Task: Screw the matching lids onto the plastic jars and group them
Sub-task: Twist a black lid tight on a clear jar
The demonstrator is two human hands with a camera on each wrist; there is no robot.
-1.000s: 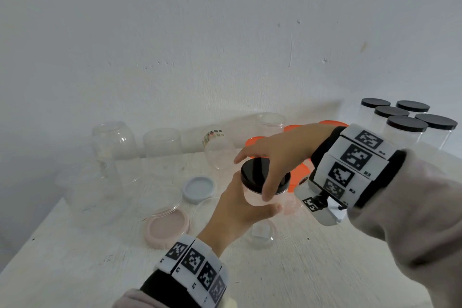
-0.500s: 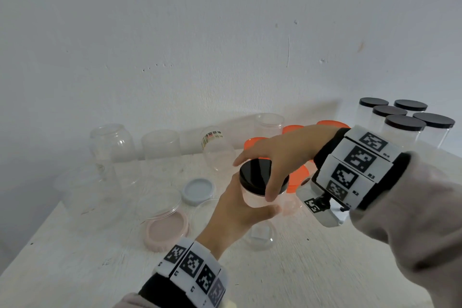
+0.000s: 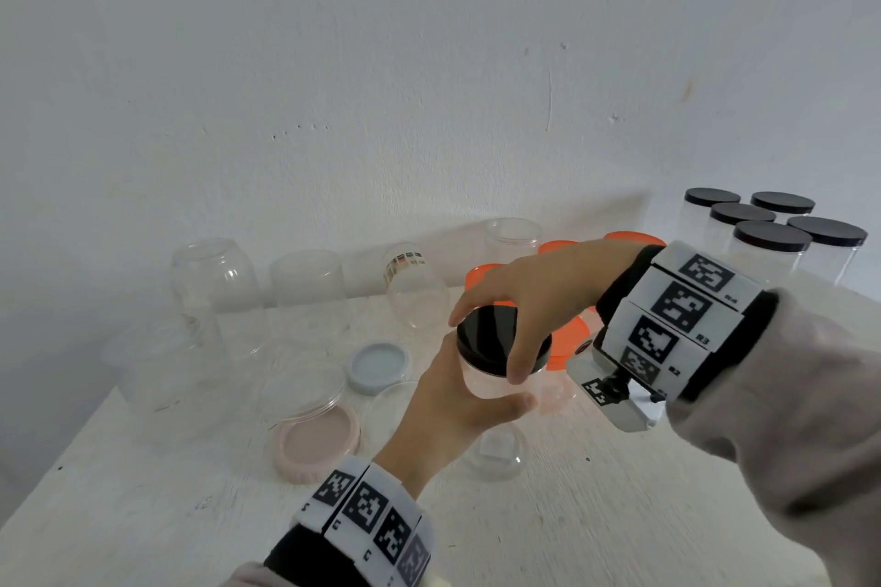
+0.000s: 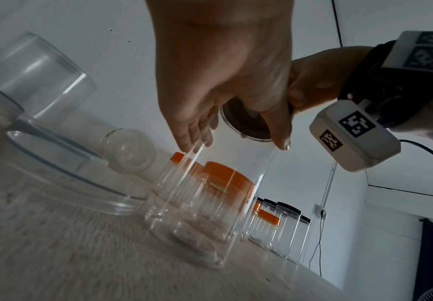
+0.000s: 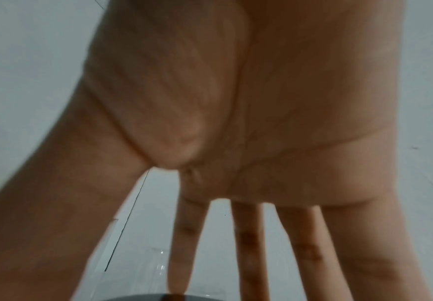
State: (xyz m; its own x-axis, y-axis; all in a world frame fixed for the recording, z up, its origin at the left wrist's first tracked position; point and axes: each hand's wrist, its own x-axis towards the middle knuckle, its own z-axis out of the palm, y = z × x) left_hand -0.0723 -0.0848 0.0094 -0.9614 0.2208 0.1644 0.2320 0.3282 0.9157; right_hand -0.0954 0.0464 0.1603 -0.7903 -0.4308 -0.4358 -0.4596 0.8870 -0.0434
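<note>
Clear plastic jar [image 3: 481, 384], light, thin-walled, slippery: left hand [image 3: 453, 400] wraps its upper wall, right hand [image 3: 538, 296] pinches black lid [image 3: 491, 334] rim.

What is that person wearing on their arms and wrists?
Both arms wear pale grey-beige sleeves. Each wrist has a black cuff under a white band of square black-and-white coded markers, some printed with small labels like R3. Under the right wrist hangs a small white camera box bearing the same markers, with a black cable trailing from it. The hands are bare.
</note>
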